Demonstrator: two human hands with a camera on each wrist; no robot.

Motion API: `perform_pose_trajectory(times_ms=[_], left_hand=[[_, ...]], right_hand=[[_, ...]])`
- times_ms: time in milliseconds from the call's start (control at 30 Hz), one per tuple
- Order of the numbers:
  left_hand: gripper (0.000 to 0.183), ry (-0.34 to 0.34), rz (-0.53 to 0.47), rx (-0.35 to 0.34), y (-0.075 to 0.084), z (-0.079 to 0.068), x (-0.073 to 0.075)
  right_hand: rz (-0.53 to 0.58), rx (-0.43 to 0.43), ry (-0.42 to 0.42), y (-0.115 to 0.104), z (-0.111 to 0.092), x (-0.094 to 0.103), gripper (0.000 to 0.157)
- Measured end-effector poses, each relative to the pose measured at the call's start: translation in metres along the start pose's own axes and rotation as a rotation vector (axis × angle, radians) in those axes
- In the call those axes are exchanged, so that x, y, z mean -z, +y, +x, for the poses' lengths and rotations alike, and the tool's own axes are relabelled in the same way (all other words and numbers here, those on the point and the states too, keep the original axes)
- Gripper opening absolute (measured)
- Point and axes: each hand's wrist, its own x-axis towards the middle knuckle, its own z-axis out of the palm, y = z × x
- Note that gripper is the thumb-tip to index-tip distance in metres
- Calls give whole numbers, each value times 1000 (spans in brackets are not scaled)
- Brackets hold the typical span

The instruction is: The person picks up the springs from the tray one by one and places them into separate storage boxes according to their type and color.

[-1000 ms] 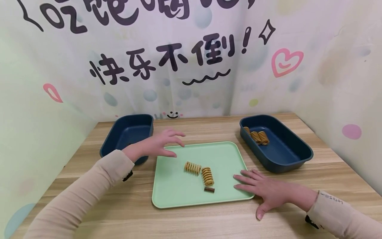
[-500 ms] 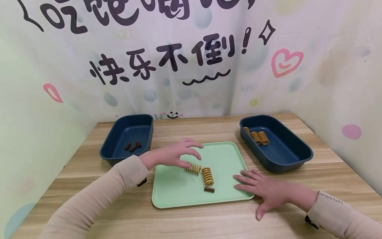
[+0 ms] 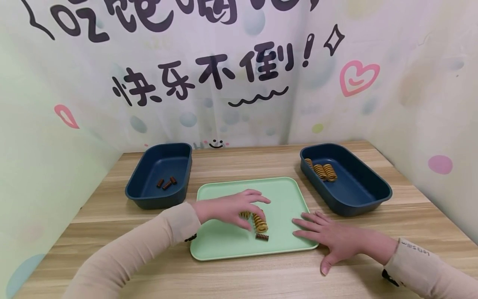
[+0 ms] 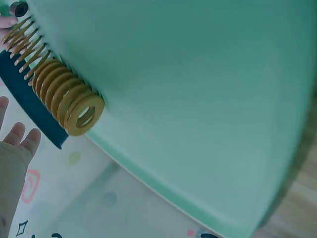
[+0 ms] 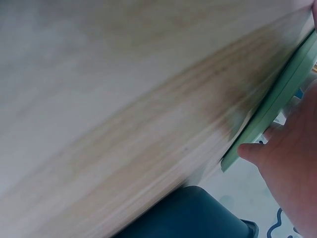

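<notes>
- On the fabric backdrop (image 3: pixel 239 120), we read a large dark top line (image 3: pixel 142 16) beginning 吃饱喝; the upper edge cuts its last character, and a comma follows.
- Below it we read 快乐不倒! (image 3: pixel 267 70), with a wavy underline (image 3: pixel 258 98) and a four-pointed star (image 3: pixel 328 43).
- We also see a pink smiling heart (image 3: pixel 356 82) and a small smiley (image 3: pixel 215 145).
- Beside the smiley we make out a pale H (image 3: pixel 197 145).
- On the right sleeve (image 3: pixel 429 268), we find small lettering (image 3: pixel 415 248) too tiny to read.
</notes>
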Motion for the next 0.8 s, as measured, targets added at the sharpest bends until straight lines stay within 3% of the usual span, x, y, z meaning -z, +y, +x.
perform_pose_trajectory(times_ms=[567,800], left_hand=[[44,-91,194,-77,1,13,-12],[50,-146,220,-59,0,17,-16]], right_hand=[[-34,19,31,-1,0,0,90],[-24,14,22,1,0,-1,90]])
